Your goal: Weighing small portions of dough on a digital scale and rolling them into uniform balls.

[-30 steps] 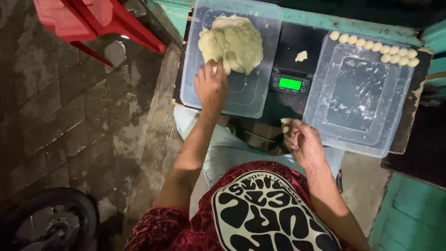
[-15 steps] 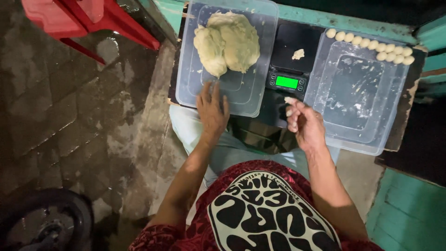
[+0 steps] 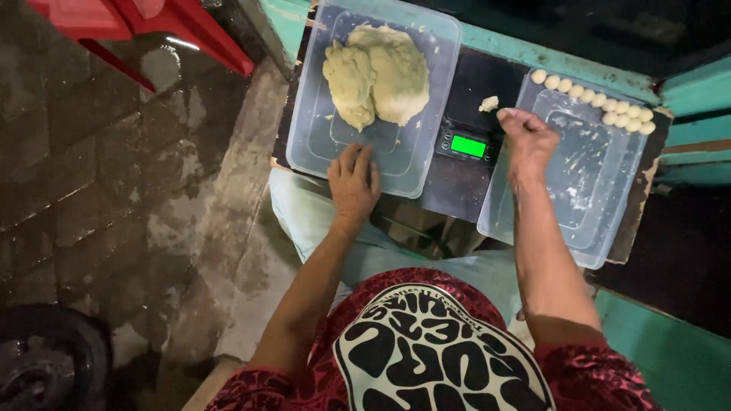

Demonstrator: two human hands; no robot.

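You sit over a wet paved floor (image 3: 114,190), a dark board (image 3: 449,190) across your knees. Just beyond your left hand (image 3: 352,183), which lies flat and open on the tub rim (image 3: 411,179), sits the big dough lump (image 3: 377,72). Your right hand (image 3: 525,141) is curled shut beside the scale (image 3: 466,144), whose pan bears a small dough piece (image 3: 488,103). Past it, dough balls (image 3: 601,103) line the right tub (image 3: 579,228). You seem to be portioning; next calls for a careful check of the weight.

Bare scale platform (image 3: 487,80) lies open between the dough-filled tub (image 3: 426,164) and ball-lined tub (image 3: 609,236).
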